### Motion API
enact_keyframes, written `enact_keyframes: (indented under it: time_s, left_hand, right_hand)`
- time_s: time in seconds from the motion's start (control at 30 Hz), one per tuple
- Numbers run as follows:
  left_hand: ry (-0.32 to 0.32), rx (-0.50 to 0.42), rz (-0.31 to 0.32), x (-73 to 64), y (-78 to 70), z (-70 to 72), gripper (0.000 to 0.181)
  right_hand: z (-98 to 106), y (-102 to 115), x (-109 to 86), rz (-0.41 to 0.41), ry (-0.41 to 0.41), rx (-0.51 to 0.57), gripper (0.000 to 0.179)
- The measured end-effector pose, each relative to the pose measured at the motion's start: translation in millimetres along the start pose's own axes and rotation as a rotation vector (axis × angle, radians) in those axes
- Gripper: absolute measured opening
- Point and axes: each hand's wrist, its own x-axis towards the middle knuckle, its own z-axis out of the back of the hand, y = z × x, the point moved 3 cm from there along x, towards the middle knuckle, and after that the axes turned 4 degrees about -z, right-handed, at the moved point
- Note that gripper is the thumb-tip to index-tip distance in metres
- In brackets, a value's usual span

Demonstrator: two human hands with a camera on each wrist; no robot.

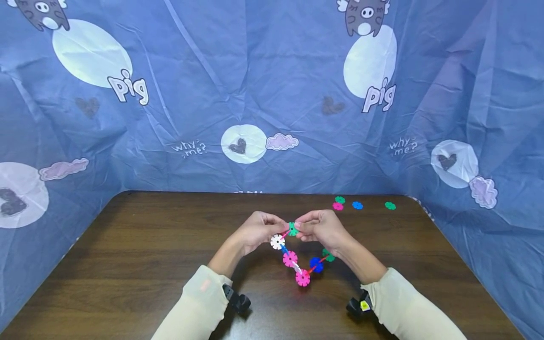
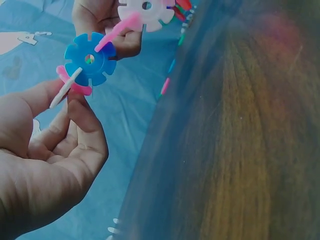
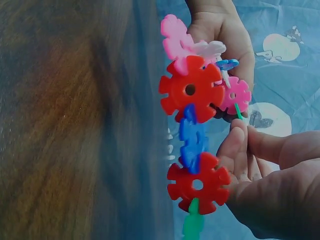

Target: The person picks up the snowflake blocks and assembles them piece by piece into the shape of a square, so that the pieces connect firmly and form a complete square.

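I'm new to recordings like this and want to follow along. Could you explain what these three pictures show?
There is no robot here: a person works with two bare hands, the left hand and the right hand. The wide picture comes from a camera worn on the head, looking forward and down. The two closer ones come from the small black cameras worn at the wrists. On the brown table, towards the far right, lie four notched discs: two green, one pink, one blue. The hands hold a chain of similar colourful discs. The left pinches a pink disc; the right pinches a green disc beside it.
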Motion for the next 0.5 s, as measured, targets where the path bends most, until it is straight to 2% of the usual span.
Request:
enact_keyframes:
  time_s: [0.17, 0.27, 0.37, 0.5]
  left_hand:
    - [0.038, 0.060, -0.004, -0.5, 0.7, -1.2, 0.025]
    - [0.071, 0.077, -0.012, -0.6, 0.9, -2.0, 0.025]
    - [0.102, 0.091, -0.021, -1.0, 1.1, -2.3, 0.025]
    - [0.119, 0.120, -0.031, -1.6, 0.1, -2.2, 0.026]
  right_hand:
    - [6, -1, -0.3, -0.014, 0.025, -0.016, 0.020]
    - [19, 2, 0.9, 0.024, 0.045, -0.071, 0.020]
    - [44, 5, 3.8, 0.094, 0.021, -0.163, 0.020]
    - [93, 5, 10.9, 0.170, -0.093, -0.330, 0.024]
